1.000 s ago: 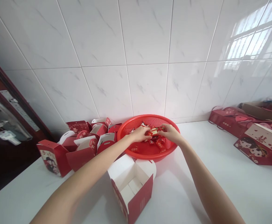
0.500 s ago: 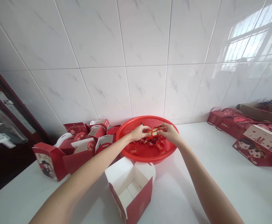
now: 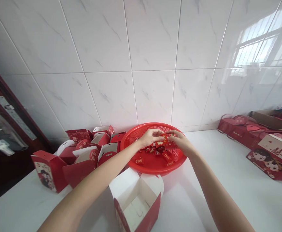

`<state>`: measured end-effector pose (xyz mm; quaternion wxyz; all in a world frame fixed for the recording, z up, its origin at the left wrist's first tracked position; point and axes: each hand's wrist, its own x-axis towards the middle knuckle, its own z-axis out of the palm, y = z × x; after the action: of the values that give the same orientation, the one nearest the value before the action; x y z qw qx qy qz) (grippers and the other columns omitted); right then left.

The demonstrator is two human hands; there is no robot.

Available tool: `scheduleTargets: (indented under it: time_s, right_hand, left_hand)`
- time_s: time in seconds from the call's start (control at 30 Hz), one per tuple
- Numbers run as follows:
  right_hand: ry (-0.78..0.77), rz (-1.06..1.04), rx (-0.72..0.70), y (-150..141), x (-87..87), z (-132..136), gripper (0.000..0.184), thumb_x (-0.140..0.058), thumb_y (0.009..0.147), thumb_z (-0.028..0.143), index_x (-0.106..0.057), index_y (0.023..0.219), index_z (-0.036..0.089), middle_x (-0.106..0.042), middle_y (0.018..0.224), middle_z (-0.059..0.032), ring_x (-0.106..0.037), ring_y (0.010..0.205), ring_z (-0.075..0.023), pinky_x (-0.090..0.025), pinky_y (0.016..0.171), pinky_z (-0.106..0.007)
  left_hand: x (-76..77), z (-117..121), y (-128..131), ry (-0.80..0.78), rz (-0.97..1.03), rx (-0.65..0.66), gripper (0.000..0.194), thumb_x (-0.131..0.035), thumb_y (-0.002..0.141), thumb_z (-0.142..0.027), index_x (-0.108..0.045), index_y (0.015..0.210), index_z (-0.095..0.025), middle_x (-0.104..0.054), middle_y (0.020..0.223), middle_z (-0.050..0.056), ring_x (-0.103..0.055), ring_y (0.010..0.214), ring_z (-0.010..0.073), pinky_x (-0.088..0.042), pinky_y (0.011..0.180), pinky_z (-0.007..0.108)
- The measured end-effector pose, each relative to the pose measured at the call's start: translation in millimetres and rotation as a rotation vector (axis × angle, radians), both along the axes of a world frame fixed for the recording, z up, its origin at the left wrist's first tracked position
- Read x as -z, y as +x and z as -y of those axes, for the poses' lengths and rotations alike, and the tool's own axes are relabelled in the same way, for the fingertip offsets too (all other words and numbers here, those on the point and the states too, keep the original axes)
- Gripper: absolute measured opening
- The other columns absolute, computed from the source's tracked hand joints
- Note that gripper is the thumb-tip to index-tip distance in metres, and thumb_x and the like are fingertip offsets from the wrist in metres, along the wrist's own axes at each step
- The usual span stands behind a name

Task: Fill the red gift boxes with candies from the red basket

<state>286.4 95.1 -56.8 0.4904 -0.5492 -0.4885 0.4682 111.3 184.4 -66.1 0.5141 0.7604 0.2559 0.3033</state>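
Over the red plastic basket (image 3: pixel 152 169), my left hand (image 3: pixel 152 138) and my right hand (image 3: pixel 179 141) are close together. Both are closed on small red wrapped candies (image 3: pixel 165 141) with gold lettering, though the fingers partly cover them. Below the hands, several more red wrapped candies (image 3: pixel 167 158) lie in the basket, one of them apart on its left side. In front of the basket an open red gift box (image 3: pixel 148 211) with a white inside stands with its flaps up. Nothing shows inside this box.
Several open red boxes (image 3: pixel 80 169) crowd the counter at left. A row of red boxes (image 3: pixel 237 132) and a printed box (image 3: pixel 271 158) stand at right, by a brown carton (image 3: pixel 264 117). The tiled wall (image 3: pixel 152 96) rises behind. A dark door (image 3: pixel 7 145) is at far left.
My hands have shifted slightly within the basket, and more red wrapped candies now show between my fingers. The view has tilted a little, so everything sits slightly lower.
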Motion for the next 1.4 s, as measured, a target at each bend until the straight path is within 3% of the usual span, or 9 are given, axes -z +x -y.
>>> scheduleTargets:
  time_s: [0.13,0.3,0.5,0.67,0.83,1.0,1.1,1.27,1.4]
  right_hand:
    - [0.005,-0.037,-0.087,1,0.6,1,0.029,-0.075,0.082,0.026,-0.064,0.108,0.02,-0.072,0.098,-0.0062,-0.074,0.087,-0.0222,-0.068,0.069,-0.035]
    - [0.038,-0.062,-0.13,2,5.0,-1,0.032,-0.077,0.072,0.012,-0.065,0.1,0.019,-0.072,0.079,-0.0013,-0.073,0.074,-0.018,-0.064,0.067,-0.029]
    - [0.066,-0.081,-0.068,2,6.0,-2,0.032,-0.074,0.071,0.011,-0.064,0.101,0.02,-0.072,0.077,0.0004,-0.072,0.068,-0.0171,-0.064,0.069,-0.032]
    - [0.079,-0.107,-0.017,2,7.4,-5,0.033,-0.073,0.073,0.013,-0.062,0.103,0.02,-0.071,0.078,-0.0004,-0.073,0.072,-0.0187,-0.065,0.072,-0.035]
    - [0.082,-0.102,-0.002,2,9.4,-6,0.031,-0.073,0.074,0.013,-0.062,0.102,0.02,-0.07,0.078,-0.0005,-0.072,0.067,-0.0171,-0.065,0.065,-0.032]
    - [0.085,-0.081,-0.006,2,8.4,-4,0.032,-0.075,0.073,0.013,-0.063,0.102,0.02,-0.068,0.078,-0.0003,-0.071,0.07,-0.018,-0.065,0.065,-0.032]
    - [0.084,-0.069,-0.008,2,7.1,-4,0.033,-0.075,0.072,0.014,-0.064,0.102,0.02,-0.068,0.079,-0.0008,-0.072,0.072,-0.0186,-0.065,0.064,-0.033]
    - [0.077,-0.068,0.007,1,6.0,-4,0.034,-0.076,0.072,0.015,-0.062,0.103,0.02,-0.068,0.08,-0.001,-0.071,0.071,-0.0182,-0.065,0.062,-0.032]
    - [0.074,-0.07,0.004,1,4.9,-3,0.031,-0.074,0.074,0.014,-0.062,0.103,0.02,-0.067,0.077,-0.0002,-0.071,0.071,-0.0185,-0.065,0.063,-0.032]
  left_hand:
    - [3.1,-1,-4,0.004,-0.016,-0.009,0.049,-0.087,0.067,-0.053,-0.072,0.095,-0.015,-0.073,0.096,0.008,-0.068,0.095,0.0229,-0.054,0.084,0.037]
    - [2.8,-1,-5,0.01,-0.066,0.001,0.043,-0.082,0.075,-0.047,-0.07,0.1,-0.014,-0.074,0.096,0.009,-0.07,0.091,0.0215,-0.055,0.083,0.035]
    - [3.0,-3,-4,0.12,-0.246,-0.093,0.026,-0.05,0.095,-0.028,-0.065,0.112,-0.015,-0.074,0.109,0.01,-0.071,0.098,0.0202,-0.055,0.088,0.035]
    - [10.5,-2,-9,0.268,-0.606,-0.061,0.002,-0.067,0.073,-0.021,-0.067,0.074,-0.02,-0.073,0.087,0.005,-0.068,0.099,0.0294,-0.052,0.09,0.038]
    - [16.7,-1,-6,0.378,-0.859,-0.071,0.025,-0.078,0.057,-0.02,-0.066,0.079,-0.022,-0.07,0.119,0.01,-0.048,0.133,0.0396,-0.04,0.108,0.046]
    - [10.7,0,-8,0.351,-0.944,-0.016,0.023,-0.076,0.062,-0.019,-0.073,0.085,-0.025,-0.075,0.095,0.004,-0.068,0.099,0.029,-0.049,0.089,0.036]
    - [9.6,1,-11,0.32,-0.959,0.024,0.017,-0.07,0.063,-0.014,-0.073,0.076,-0.024,-0.075,0.081,0.001,-0.069,0.078,0.0231,-0.05,0.07,0.029]
    - [11.9,2,-12,0.376,-0.909,-0.003,0.025,-0.061,0.065,-0.008,-0.076,0.08,-0.023,-0.076,0.086,0.002,-0.068,0.078,0.0214,-0.049,0.069,0.027]
    - [10.8,4,-10,0.423,-0.852,-0.009,0.047,-0.055,0.072,-0.009,-0.075,0.111,-0.027,-0.076,0.089,0.002,-0.068,0.078,0.0211,-0.048,0.068,0.027]
